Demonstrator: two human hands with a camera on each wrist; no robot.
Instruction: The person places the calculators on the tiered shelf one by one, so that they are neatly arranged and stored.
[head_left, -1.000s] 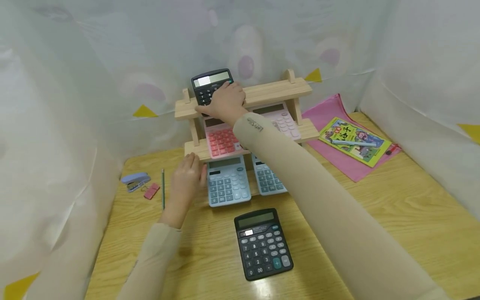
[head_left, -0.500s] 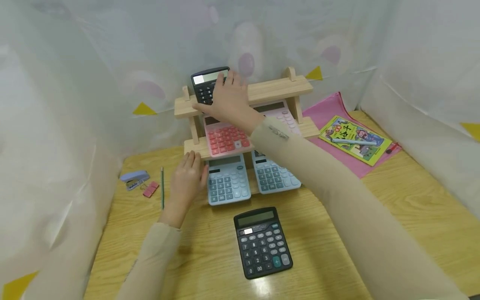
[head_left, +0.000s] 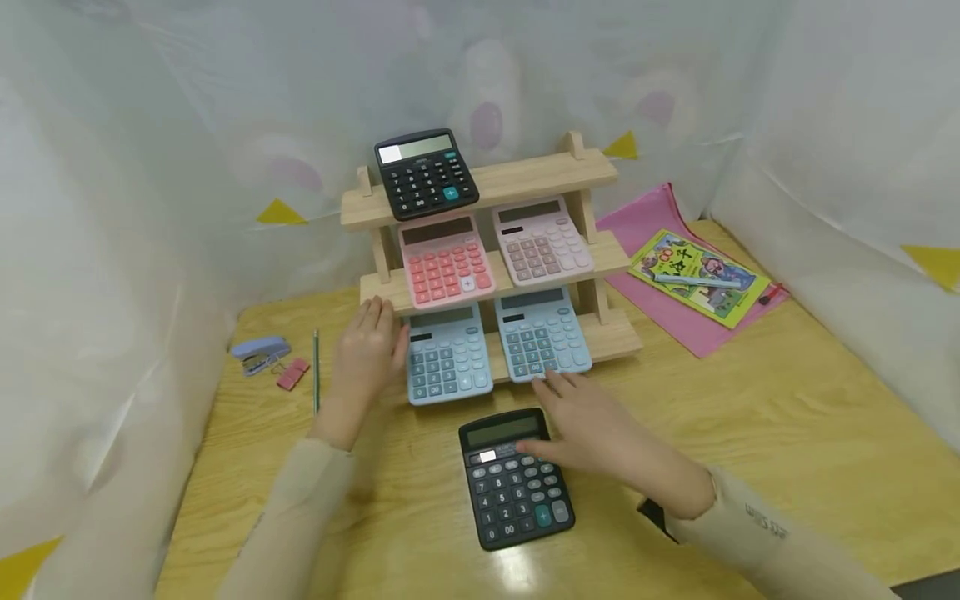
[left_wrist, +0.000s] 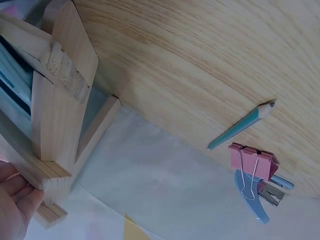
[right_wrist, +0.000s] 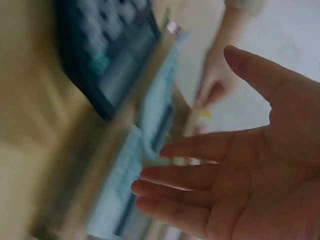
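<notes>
At the left end of the middle board, my left hand grips the wooden shelf; the left wrist view has its fingers bent against the wood. My right hand is spread above the table, overlapping the upper right of a black calculator that lies there. In the right wrist view its palm shows with nothing in it. Another black calculator leans on the top board. A coral-keyed pink calculator and a pale pink one sit on the middle board, with two blue calculators below.
Left of the shelf lie a lilac stapler, a pink binder clip and a green pencil. On the right, a pink pouch carries a yellow booklet with a light blue pen. Pale curtains surround the table.
My right hand has left the black calculator on the top board and come down toward the one on the table. The left hand keeps its place at the shelf.
</notes>
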